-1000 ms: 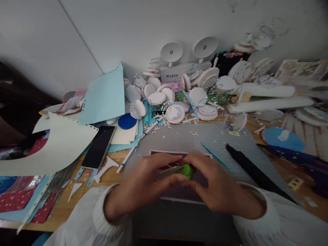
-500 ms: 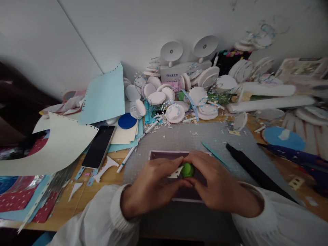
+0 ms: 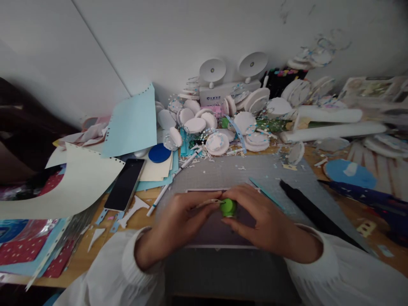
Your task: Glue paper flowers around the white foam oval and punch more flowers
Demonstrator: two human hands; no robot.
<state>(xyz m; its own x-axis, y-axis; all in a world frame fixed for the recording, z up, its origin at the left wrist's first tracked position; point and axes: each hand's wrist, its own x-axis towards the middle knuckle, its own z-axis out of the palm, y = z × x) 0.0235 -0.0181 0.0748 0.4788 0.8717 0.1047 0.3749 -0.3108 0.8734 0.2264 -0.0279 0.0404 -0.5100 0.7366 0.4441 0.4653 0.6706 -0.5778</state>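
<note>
My right hand (image 3: pixel 266 219) is closed around a small round green craft punch (image 3: pixel 228 207), with fingers above and thumb below. A cream paper scrap (image 3: pixel 205 203) is pinched between the thumb and fingers of my left hand (image 3: pixel 177 219). The scrap's right end meets the left side of the punch; whether it sits inside the slot I cannot tell. Both hands are over a shallow dark purple tray (image 3: pixel 210 239) with a pale rim, partly hidden by them.
Behind the grey cutting mat (image 3: pixel 204 172) lie many white discs (image 3: pixel 195 125). A phone (image 3: pixel 125 185), paper sheets (image 3: pixel 132 123) and a white pen (image 3: pixel 174 182) are left. On the right are teal tweezers (image 3: pixel 266 193), a black tapered tool (image 3: pixel 314 212) and a dark blue glue gun (image 3: pixel 366 195).
The left hand has shifted left and turned the paper scrap edge-on beside the punch. The right hand still holds the green punch, now slightly further left. The view has tilted a little.
</note>
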